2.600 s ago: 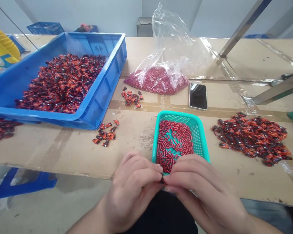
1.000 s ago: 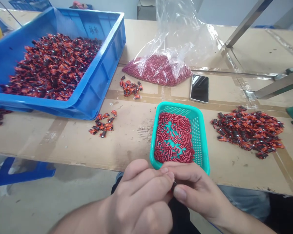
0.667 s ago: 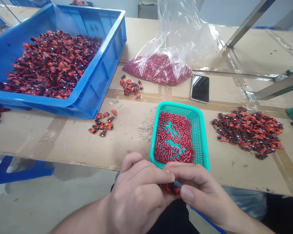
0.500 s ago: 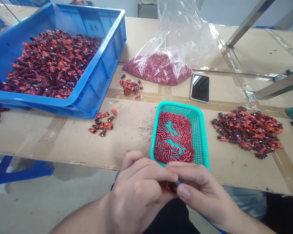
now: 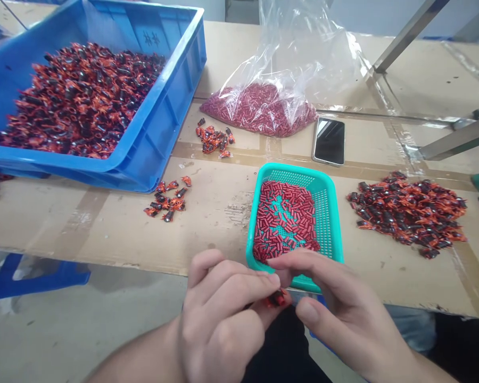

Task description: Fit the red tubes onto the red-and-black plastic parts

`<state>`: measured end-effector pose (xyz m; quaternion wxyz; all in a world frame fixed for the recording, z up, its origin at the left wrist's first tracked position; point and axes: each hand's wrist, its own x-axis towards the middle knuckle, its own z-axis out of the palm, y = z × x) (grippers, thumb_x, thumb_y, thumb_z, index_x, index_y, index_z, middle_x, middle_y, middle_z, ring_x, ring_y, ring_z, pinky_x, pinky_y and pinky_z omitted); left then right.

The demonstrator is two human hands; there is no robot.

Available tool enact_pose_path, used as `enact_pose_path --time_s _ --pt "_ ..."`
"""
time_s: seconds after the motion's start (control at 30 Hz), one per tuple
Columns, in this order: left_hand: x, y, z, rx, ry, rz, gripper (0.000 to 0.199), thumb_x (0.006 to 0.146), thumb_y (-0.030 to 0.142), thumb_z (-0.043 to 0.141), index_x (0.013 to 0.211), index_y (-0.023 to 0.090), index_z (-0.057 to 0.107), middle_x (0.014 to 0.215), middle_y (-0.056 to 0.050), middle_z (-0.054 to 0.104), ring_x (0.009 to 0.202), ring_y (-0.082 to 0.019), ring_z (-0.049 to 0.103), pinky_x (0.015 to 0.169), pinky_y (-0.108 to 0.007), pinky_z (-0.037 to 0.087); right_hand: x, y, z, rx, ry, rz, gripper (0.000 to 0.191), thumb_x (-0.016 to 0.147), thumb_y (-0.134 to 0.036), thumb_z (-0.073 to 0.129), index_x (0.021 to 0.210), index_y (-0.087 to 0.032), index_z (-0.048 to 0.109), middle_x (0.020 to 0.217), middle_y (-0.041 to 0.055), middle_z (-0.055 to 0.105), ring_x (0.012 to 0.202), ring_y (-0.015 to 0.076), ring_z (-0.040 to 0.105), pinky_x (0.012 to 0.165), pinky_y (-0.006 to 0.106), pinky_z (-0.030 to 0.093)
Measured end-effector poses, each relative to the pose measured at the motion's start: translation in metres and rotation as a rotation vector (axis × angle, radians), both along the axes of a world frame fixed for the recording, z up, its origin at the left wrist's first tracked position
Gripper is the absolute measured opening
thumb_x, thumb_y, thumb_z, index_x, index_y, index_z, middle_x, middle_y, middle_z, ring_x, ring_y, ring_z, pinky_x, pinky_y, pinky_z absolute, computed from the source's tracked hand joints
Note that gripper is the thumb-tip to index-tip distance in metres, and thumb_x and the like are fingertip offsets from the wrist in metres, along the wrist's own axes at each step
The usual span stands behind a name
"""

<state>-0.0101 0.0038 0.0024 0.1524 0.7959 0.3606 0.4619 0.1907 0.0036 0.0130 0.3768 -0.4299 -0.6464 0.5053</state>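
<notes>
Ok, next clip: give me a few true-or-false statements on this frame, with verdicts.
1. The left hand holds a small red-and-black piece close to the right hand. True.
2. The teal mesh basket holds red tubes. True.
3. The phone lies inside the blue crate. False: it lies on the cardboard-topped table, outside the crate.
4. The clear plastic bag holds red-and-black pieces. False: it holds red tubes.

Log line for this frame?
left hand: pinches small red-and-black part | right hand: open, beside it | teal mesh basket: holds red tubes, under the hands' fingertips' edge | blue crate: full of similar parts
</notes>
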Motion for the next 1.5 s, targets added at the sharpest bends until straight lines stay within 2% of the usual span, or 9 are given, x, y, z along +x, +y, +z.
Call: enact_pose_path --time_s 0.17,0.3,0.37,0.53,0.67,0.73,1.0,1.27,1.5 --pt "-0.001 -0.004 -0.001 0.044 0.058 0.012 0.042 0.099 0.001 0.059 0.063 0.017 0.048 0.097 0.001 0.082 0.081 -0.011 0.076 0.083 -0.036 0.046 -0.006 -0.004 0.006 0.401 -0.214 -0.125 0.011 0.095 -0.021 0.073 0.101 -0.021 0.064 0.084 0.0026 0.071 0.079 0.0165 0.071 0.071 0.026 0.061" --pt "-0.001 -0.002 -0.004 0.074 0.097 0.024 0.036 0.097 -0.001 0.059 0.067 0.017 0.053 0.096 -0.003 0.082 0.081 -0.013 0.075 0.083 -0.037 0.047 -0.011 -0.005 0.008 0.613 -0.363 -0.190 0.014 0.092 -0.009 0.070 0.098 -0.021 0.065 0.082 0.0036 0.072 0.074 0.0163 0.070 0.070 0.028 0.062" --pt "-0.001 0.001 -0.003 0.080 0.085 0.024 0.036 0.098 -0.001 0.059 0.067 0.017 0.051 0.095 -0.003 0.082 0.078 -0.012 0.074 0.081 -0.037 0.046 -0.007 -0.006 0.011 0.657 -0.402 -0.190 0.020 0.090 -0.006 0.068 0.102 -0.022 0.066 0.084 0.0041 0.074 0.073 0.0177 0.071 0.070 0.031 0.064" --pt "-0.002 0.007 0.001 -0.048 0.044 -0.005 0.044 0.097 0.005 0.069 0.067 0.019 0.040 0.089 0.004 0.080 0.064 -0.009 0.072 0.075 -0.036 0.048 0.007 -0.009 0.015 0.493 -0.285 -0.114 0.027 0.091 -0.009 0.068 0.112 -0.025 0.063 0.094 0.0081 0.076 0.087 0.0229 0.076 0.072 0.035 0.066" --pt "-0.006 0.004 0.003 -0.159 -0.064 -0.041 0.049 0.099 0.012 0.072 0.067 0.018 0.036 0.097 0.001 0.081 0.070 -0.011 0.077 0.080 -0.038 0.056 0.001 -0.014 0.001 0.461 -0.096 -0.335 0.014 0.097 -0.012 0.059 0.106 -0.023 0.062 0.091 0.0085 0.074 0.085 0.0222 0.075 0.068 0.034 0.064" --pt "-0.007 0.002 0.004 -0.175 -0.098 -0.034 0.049 0.100 0.015 0.071 0.067 0.019 0.036 0.099 0.001 0.082 0.072 -0.011 0.077 0.085 -0.041 0.057 -0.004 -0.017 -0.007 0.452 -0.051 -0.387 0.012 0.097 -0.012 0.060 0.104 -0.022 0.063 0.088 0.0074 0.073 0.083 0.0215 0.074 0.066 0.032 0.063" --pt "-0.007 0.001 0.006 -0.168 -0.101 -0.043 0.047 0.098 0.009 0.072 0.069 0.020 0.036 0.102 0.001 0.082 0.071 -0.013 0.078 0.082 -0.042 0.062 0.004 -0.016 -0.001 0.335 -0.036 -0.289 0.027 0.089 0.000 0.063 0.105 -0.022 0.064 0.089 0.0042 0.071 0.085 0.0204 0.073 0.071 0.033 0.064" --pt "-0.004 -0.001 0.008 -0.136 -0.074 0.005 0.047 0.096 0.007 0.073 0.072 0.021 0.036 0.101 0.005 0.082 0.074 -0.011 0.078 0.081 -0.038 0.061 0.004 -0.015 -0.009 0.389 -0.074 -0.317 0.025 0.090 -0.003 0.067 0.106 -0.022 0.068 0.089 0.0024 0.068 0.087 0.0180 0.068 0.075 0.030 0.059" --pt "-0.003 -0.001 0.013 -0.153 -0.042 0.022 0.037 0.096 0.011 0.075 0.076 0.023 0.046 0.097 0.004 0.082 0.068 -0.013 0.076 0.071 -0.038 0.061 0.004 -0.013 -0.011 0.402 -0.097 -0.271 0.032 0.091 0.001 0.062 0.114 -0.021 0.069 0.098 0.0035 0.066 0.098 0.0164 0.065 0.079 0.024 0.058"
